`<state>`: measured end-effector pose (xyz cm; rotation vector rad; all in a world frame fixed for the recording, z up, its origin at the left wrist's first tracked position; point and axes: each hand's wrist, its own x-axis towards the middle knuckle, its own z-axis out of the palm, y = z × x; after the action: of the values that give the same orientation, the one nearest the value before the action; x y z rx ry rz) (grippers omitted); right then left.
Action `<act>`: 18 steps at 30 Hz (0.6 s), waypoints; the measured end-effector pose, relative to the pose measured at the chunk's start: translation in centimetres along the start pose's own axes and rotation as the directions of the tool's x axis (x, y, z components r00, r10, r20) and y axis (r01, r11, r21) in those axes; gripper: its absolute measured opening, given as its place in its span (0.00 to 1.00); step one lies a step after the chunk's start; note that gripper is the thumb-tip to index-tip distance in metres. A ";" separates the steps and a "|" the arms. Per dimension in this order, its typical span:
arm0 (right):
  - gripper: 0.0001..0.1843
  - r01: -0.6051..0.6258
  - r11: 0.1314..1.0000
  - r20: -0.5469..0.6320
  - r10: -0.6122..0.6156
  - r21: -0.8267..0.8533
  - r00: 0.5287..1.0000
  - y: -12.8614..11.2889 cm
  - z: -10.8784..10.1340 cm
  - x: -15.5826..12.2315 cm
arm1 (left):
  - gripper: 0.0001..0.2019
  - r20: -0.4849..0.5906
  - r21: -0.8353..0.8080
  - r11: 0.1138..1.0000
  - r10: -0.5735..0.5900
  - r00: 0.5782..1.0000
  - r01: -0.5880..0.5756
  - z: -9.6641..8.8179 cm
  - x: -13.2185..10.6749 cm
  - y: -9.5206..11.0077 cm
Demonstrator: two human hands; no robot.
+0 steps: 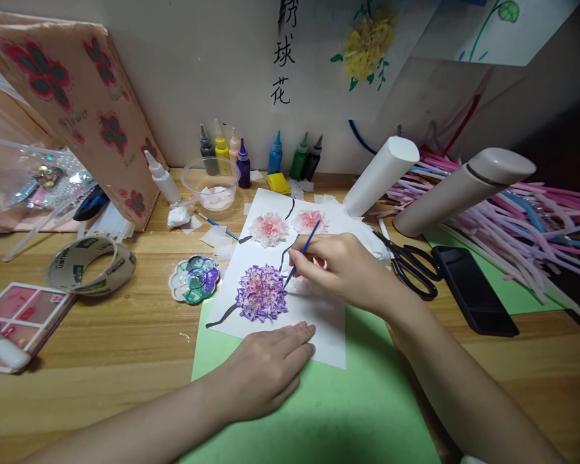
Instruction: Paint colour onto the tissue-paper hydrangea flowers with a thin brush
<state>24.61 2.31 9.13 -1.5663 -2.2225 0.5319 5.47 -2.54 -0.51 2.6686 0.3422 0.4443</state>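
My right hand (341, 264) pinches a thin blue paintbrush (303, 252), whose tip touches the white paper (319, 325) just right of a purple tissue flower (261, 293). Two pink tissue flowers (269, 229) sit higher on the same sheet, joined by black painted stems. My left hand (265, 367) lies flat with its fingers stretched out, pressing the lower edge of the paper where it overlaps a green sheet (338, 412). A flower-shaped paint palette (194, 279) with purple and green paint rests left of the paper.
Several paint bottles (244, 164), a clear bowl (211, 183) and a glue bottle (162, 178) stand at the back. Black scissors (408, 264) and a phone (473, 290) lie to the right, beside two lamp heads (464, 190) and pink sticks (536, 225). A tape roll (91, 264) lies left.
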 end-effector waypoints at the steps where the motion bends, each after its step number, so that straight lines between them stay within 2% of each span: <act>1: 0.18 0.007 1.000 -0.002 -0.007 -0.001 1.000 0.0 0.1 0.0 | 0.16 -0.002 0.000 1.000 0.000 1.000 0.000 0.0 0.0 0.0; 7: 0.18 0.043 0.999 -0.009 -0.043 -0.034 0.999 0.3 0.2 -0.1 | 0.16 -0.003 0.007 1.000 -0.002 1.000 0.002 0.0 0.1 0.0; 13: 0.17 0.131 0.990 -0.117 -0.125 0.047 0.985 0.4 -1.0 -0.5 | 0.16 0.002 0.017 1.000 -0.005 1.000 0.005 0.0 0.1 -0.1; 18: 0.13 0.282 0.937 -0.262 -0.225 0.207 0.938 -0.5 -0.2 -0.6 | 0.15 -0.010 0.007 1.000 -0.007 1.000 0.007 0.0 0.0 0.1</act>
<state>24.45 1.62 9.51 -1.1324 -2.0514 0.4901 5.52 -2.62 -0.44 2.6715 0.3568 0.4557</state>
